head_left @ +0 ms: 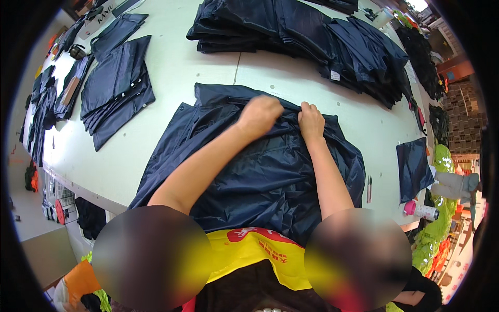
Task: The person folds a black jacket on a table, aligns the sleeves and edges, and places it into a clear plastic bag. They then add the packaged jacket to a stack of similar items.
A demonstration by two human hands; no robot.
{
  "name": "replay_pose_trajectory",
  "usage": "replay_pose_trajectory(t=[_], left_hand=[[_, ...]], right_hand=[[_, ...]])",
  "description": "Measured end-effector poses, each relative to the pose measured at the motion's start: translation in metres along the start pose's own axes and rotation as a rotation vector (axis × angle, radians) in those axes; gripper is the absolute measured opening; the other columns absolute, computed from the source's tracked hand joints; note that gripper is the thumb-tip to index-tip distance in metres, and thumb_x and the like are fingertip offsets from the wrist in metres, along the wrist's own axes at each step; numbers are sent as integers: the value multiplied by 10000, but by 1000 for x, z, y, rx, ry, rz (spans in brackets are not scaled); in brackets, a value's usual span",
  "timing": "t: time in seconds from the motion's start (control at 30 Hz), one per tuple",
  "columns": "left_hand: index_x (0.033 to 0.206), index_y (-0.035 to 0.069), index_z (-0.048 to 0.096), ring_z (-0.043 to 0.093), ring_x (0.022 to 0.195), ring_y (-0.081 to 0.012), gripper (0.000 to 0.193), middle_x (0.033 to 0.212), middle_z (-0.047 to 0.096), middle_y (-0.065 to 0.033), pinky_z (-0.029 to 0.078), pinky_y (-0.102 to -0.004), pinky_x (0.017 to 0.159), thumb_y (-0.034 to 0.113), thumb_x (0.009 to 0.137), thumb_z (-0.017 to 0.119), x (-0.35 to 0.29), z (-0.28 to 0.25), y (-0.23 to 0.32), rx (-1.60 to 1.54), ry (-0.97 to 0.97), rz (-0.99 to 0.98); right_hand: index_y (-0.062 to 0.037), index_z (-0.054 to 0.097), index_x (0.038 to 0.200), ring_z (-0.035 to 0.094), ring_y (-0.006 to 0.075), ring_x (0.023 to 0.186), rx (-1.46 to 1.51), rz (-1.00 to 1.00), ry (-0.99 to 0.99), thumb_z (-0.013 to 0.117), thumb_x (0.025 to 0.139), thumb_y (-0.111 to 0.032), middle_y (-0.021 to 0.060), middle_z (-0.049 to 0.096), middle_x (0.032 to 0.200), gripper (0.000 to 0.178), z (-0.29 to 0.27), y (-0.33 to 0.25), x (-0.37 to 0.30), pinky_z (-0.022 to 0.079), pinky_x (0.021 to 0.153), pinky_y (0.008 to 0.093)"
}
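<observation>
A dark navy jacket (244, 177) of thin, shiny fabric lies spread and wrinkled on the pale table in front of me. My left hand (260, 115) is closed on the cloth near its far edge, the fingers curled under and partly hidden. Just to the right, my right hand (311, 122) pinches the same far edge between thumb and fingers. A narrow gap with a fold of cloth lies between the two hands. The jacket's near part reaches a yellow apron (228, 255) with red printing at my front.
Long stacks of folded dark garments (291, 31) lie across the table's far side. Another folded pile (117, 83) is at left. On the right are small metal tweezers or snips (369, 189), a folded dark piece (414, 169) and a pink-and-white bottle (422, 211) by the edge.
</observation>
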State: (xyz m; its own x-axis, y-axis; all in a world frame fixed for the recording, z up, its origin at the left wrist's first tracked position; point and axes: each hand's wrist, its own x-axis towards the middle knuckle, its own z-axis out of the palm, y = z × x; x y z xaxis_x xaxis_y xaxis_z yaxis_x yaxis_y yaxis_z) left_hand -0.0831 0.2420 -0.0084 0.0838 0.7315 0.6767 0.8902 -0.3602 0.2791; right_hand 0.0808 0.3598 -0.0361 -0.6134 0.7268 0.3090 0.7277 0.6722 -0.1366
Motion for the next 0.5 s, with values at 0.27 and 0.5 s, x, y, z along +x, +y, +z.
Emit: replay_pose_trajectory(t=[0.27,0.5], left_hand=[[901,129,656,578,833,-208,221,876,632,-35,386,-342,783,272,732,674,6,55,29,16,-116,-248],[724,127,706,590,797,-233,227,765,673,-47,366,-389,775,316,762,587,20,44,30,-27,-159,-552]], right_hand=[[-16,647,948,642,287,789,544,131,-406,653,749,-164,168,667,839,248,-17,28,23,498,741,340],[-5,657,886,601,157,672,781,372,-719,662,769,-188,84,661,741,218,-42,33,44,490,650,299]])
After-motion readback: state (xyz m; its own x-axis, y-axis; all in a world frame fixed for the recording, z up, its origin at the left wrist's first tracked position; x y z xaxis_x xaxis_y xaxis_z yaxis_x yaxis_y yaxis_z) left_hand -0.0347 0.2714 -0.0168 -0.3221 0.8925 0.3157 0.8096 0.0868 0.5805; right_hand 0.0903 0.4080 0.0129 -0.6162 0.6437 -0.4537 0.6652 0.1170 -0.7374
